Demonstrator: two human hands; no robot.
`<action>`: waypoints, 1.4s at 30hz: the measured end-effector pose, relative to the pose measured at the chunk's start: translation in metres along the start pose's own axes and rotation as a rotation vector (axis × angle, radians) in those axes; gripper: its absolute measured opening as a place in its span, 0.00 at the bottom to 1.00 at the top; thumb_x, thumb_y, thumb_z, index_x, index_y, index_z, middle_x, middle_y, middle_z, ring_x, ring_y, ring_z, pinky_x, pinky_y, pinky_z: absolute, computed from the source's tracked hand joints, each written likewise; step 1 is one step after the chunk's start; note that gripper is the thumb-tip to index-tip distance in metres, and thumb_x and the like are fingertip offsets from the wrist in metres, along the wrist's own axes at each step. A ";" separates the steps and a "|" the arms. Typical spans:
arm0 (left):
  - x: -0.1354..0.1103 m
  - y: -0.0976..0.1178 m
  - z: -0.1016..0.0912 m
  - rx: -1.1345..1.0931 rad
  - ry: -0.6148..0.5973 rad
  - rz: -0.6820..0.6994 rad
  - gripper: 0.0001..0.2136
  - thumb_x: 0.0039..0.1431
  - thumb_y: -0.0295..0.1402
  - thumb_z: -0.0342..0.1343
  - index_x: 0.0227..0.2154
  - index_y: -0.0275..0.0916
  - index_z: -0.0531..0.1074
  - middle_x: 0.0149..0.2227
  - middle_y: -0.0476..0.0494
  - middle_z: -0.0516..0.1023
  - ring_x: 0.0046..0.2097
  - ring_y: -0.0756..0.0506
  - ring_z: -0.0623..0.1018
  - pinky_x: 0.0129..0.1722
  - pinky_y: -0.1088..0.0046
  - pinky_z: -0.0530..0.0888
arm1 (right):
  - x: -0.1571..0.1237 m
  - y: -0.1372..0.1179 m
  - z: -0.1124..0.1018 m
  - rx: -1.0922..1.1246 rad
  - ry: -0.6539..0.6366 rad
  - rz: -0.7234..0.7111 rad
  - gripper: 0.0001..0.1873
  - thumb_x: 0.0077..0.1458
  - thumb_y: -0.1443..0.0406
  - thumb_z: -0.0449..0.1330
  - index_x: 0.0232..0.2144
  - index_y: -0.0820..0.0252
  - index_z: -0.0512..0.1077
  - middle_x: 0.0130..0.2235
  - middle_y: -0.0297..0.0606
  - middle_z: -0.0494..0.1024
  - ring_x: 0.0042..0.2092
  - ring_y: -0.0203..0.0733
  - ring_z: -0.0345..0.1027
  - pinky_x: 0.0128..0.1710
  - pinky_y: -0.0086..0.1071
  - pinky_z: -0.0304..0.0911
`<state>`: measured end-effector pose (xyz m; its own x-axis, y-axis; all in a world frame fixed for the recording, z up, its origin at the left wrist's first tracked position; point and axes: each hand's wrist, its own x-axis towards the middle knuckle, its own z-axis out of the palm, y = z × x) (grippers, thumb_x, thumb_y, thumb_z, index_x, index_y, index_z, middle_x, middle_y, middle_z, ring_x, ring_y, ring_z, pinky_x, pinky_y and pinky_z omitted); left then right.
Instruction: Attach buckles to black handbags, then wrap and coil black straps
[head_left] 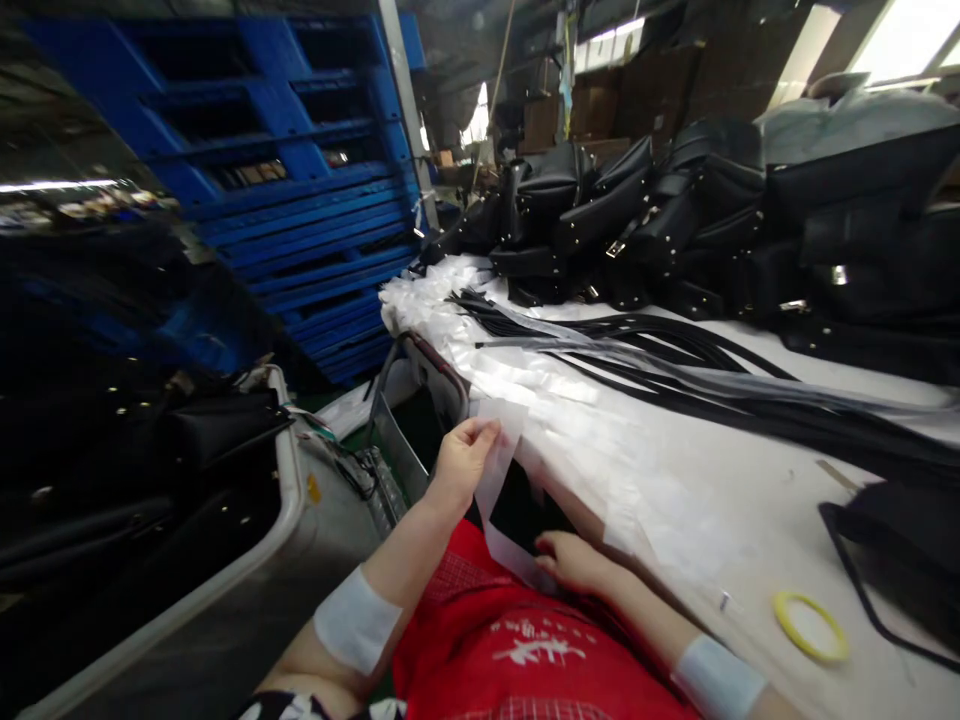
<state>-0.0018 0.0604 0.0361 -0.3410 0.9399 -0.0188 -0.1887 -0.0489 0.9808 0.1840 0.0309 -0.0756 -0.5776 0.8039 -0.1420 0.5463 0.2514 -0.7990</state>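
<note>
My left hand pinches the upper part of a translucent white strip between thumb and fingers. The strip hangs down and bends across toward my right hand, whose curled fingers are closed at its lower end. Both hands are in front of the red apron, beside the table edge. Many similar white strips lie in a loose layer along that edge, some hanging over it. A pale patch is wrapped on each forearm.
Black straps run across the white table, with black bags piled behind. A yellow tape roll lies at the right. On my left stands a bin of black bags; blue pallets are stacked beyond.
</note>
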 end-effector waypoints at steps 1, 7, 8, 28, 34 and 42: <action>-0.004 -0.014 0.007 -0.014 -0.040 -0.071 0.20 0.40 0.50 0.70 0.23 0.35 0.77 0.24 0.46 0.78 0.26 0.49 0.74 0.29 0.74 0.72 | -0.003 -0.001 -0.006 0.046 0.007 -0.002 0.16 0.60 0.61 0.60 0.48 0.59 0.73 0.48 0.42 0.77 0.46 0.44 0.73 0.46 0.37 0.69; -0.032 -0.053 0.033 0.065 -0.225 -0.192 0.19 0.41 0.47 0.70 0.28 0.35 0.80 0.28 0.44 0.81 0.30 0.47 0.76 0.34 0.72 0.73 | -0.011 -0.032 -0.049 0.341 0.475 -0.017 0.17 0.58 0.53 0.57 0.38 0.60 0.75 0.30 0.36 0.78 0.30 0.39 0.70 0.32 0.31 0.66; -0.034 -0.055 0.034 0.089 -0.261 -0.190 0.18 0.43 0.47 0.69 0.28 0.35 0.81 0.29 0.43 0.81 0.31 0.46 0.76 0.35 0.71 0.73 | -0.012 -0.034 -0.052 0.376 0.519 0.004 0.17 0.58 0.53 0.56 0.34 0.59 0.76 0.27 0.35 0.76 0.28 0.38 0.68 0.30 0.31 0.65; -0.041 -0.033 0.020 0.368 -0.686 0.058 0.08 0.43 0.34 0.69 0.19 0.37 0.77 0.45 0.40 0.75 0.44 0.43 0.75 0.46 0.70 0.71 | -0.022 -0.020 -0.062 0.467 0.680 0.041 0.20 0.48 0.53 0.67 0.17 0.60 0.67 0.18 0.30 0.67 0.22 0.33 0.56 0.23 0.28 0.54; -0.051 -0.043 0.033 0.400 -0.803 -0.066 0.15 0.51 0.42 0.64 0.19 0.35 0.76 0.26 0.46 0.75 0.29 0.48 0.73 0.33 0.73 0.71 | -0.026 -0.016 -0.062 0.543 0.550 -0.065 0.15 0.56 0.54 0.60 0.29 0.59 0.76 0.28 0.36 0.77 0.30 0.38 0.68 0.31 0.30 0.64; -0.042 -0.058 0.030 0.301 -0.449 0.025 0.14 0.49 0.43 0.66 0.23 0.35 0.78 0.26 0.45 0.78 0.30 0.47 0.75 0.34 0.73 0.71 | -0.033 -0.029 -0.045 0.600 0.631 -0.110 0.19 0.51 0.58 0.67 0.44 0.54 0.70 0.40 0.38 0.74 0.40 0.41 0.69 0.41 0.34 0.68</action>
<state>0.0511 0.0336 -0.0144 0.0974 0.9949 0.0252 0.1087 -0.0358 0.9934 0.2142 0.0214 -0.0219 -0.0680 0.9845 0.1618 -0.0061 0.1618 -0.9868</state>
